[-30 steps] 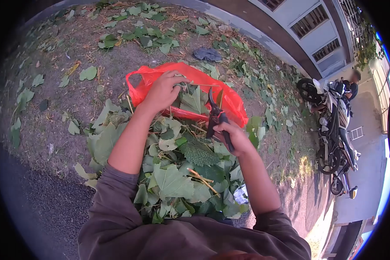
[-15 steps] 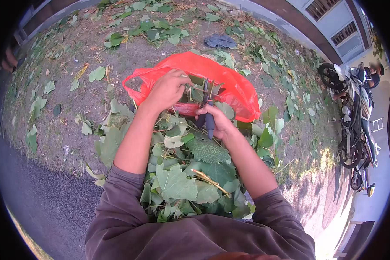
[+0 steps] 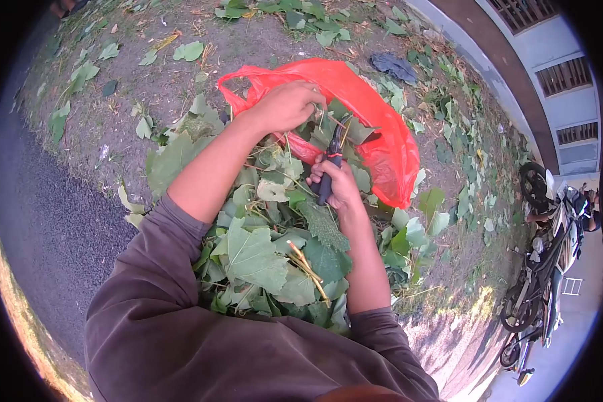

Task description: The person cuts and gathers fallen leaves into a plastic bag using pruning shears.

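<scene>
My right hand point(image 3: 342, 184) is wrapped round the dark handles of a pair of pruning shears point(image 3: 326, 186), whose blades point up into the mouth of a red plastic bag point(image 3: 388, 151). Over the bag's near left side, my left hand point(image 3: 289, 106) pinches a leafy stem point(image 3: 335, 122) close to the blades. Part of that stem is hidden by the fingers and leaves. Between my forearms lies a heap of large green leaves point(image 3: 251, 254), with a cut pale twig point(image 3: 306, 268) on top.
Fallen leaves point(image 3: 189, 51) are scattered over the bare soil. A dark crumpled cloth point(image 3: 393, 67) lies beyond the bag. Asphalt point(image 3: 67, 221) runs along the left. Motorcycles point(image 3: 539, 268) stand at the right, with a person point(image 3: 591, 213) behind them, near a wall point(image 3: 549, 53).
My view has turned, so the bag and wall sit farther right. Both hands stay at the bag's mouth, the left on the stem and the right on the shears.
</scene>
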`<state>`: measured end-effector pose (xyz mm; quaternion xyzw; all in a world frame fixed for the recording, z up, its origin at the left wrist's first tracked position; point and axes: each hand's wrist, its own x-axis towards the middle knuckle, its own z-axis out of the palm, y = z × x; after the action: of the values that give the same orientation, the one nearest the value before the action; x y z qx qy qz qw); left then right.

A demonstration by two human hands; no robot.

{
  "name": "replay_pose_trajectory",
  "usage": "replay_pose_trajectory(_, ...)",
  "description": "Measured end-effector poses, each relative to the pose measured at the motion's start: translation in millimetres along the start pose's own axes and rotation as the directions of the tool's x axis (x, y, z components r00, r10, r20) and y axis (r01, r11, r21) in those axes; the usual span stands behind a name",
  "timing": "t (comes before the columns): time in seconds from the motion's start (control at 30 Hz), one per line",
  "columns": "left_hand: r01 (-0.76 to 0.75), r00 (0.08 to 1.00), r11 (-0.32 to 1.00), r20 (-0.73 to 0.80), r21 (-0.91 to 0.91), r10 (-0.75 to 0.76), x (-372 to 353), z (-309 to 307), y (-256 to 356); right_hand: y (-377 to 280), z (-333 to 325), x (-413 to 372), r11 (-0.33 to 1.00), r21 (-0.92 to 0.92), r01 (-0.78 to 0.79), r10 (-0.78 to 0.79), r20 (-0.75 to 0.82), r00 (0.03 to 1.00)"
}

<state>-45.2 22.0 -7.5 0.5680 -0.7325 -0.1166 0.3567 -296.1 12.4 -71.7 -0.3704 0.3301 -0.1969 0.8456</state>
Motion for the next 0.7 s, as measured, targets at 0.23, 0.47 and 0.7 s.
replay_pose_trajectory(0.23, 0.018, 1.000, 0.999, 0.010, 0.038, -0.018, -1, -2, 2, -4, 12, -10, 0.999, -0.027, 0.035, -0.036, -0.010, 0.999)
replay_pose_trajectory(0.47, -0.060, 0.987, 0.998, 0.152, 0.027, 0.055, -3, 3, 12, -6, 15, -12, 0.996, -0.085, 0.030, -0.035, -0.061, 0.997)
replay_pose_trajectory(0.7, -0.019, 0.998, 1.000, 0.063, 0.017, 0.017, -4, 5, 6, 3, 6, -2, 0.973, -0.226, 0.036, -0.055, -0.079, 0.995)
